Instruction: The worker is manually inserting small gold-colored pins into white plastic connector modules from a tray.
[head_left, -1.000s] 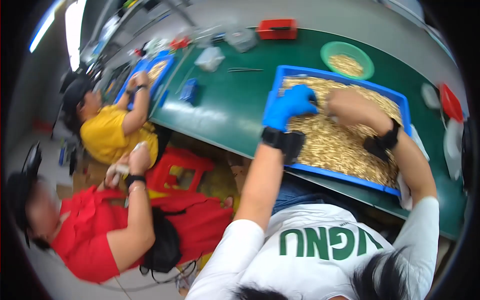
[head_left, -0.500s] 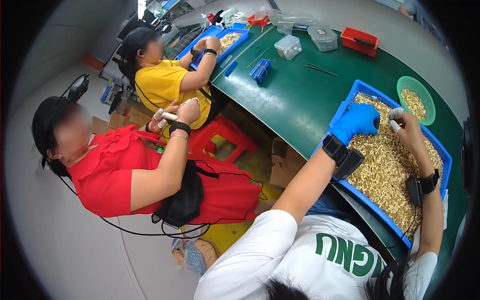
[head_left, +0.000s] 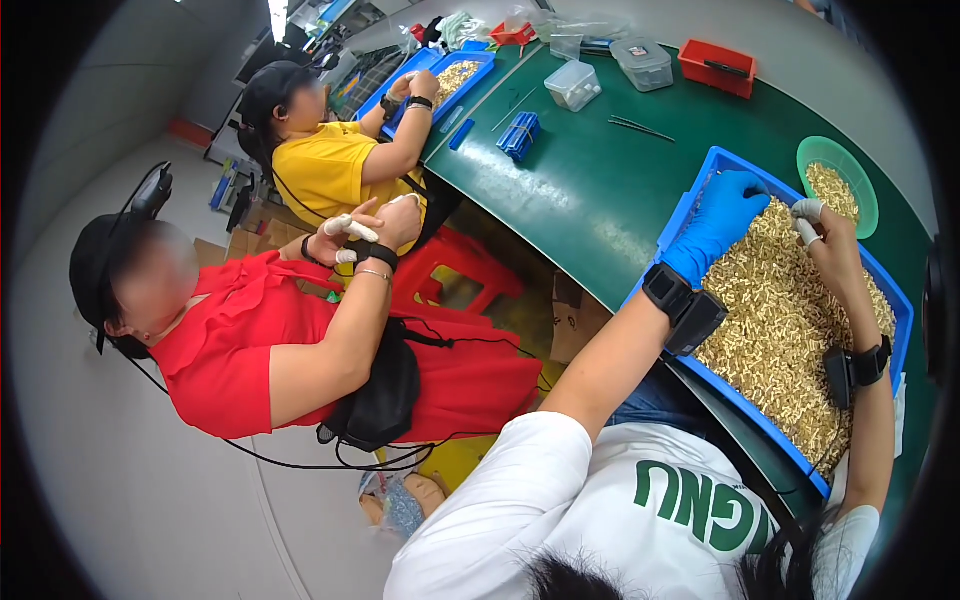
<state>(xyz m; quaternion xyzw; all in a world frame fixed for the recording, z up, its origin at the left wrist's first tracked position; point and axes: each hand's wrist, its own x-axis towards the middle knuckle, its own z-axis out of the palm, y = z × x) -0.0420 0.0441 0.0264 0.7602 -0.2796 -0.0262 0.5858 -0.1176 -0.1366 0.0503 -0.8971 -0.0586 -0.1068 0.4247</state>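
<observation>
A blue tray point(head_left: 745, 408) in front of me is heaped with small brass-coloured metal pieces point(head_left: 770, 320). My left hand point(head_left: 722, 212), in a blue glove, is over the tray's far left part with its fingers curled together. Whatever the fingertips hold is hidden. Near the far right rim, my right hand point(head_left: 832, 245) is bent in a loose pinch, with white finger cots on the thumb and a fingertip. Anything between those fingers is too small to make out. Just beyond it stands a green round bowl point(head_left: 868, 205) with more brass pieces.
On the green table point(head_left: 600, 190) are tweezers point(head_left: 640, 128), a bundle of blue strips point(head_left: 519, 136), clear plastic boxes point(head_left: 573, 86) and a red bin point(head_left: 717, 68). To my left, a person in red point(head_left: 240, 340) and one in yellow point(head_left: 325, 170) sit. A red stool point(head_left: 455, 265) stands nearby.
My left hand has moved away from me, toward the tray's far left corner. My right hand has shifted slightly right, nearer the bowl. The person in red has lowered their hands a little.
</observation>
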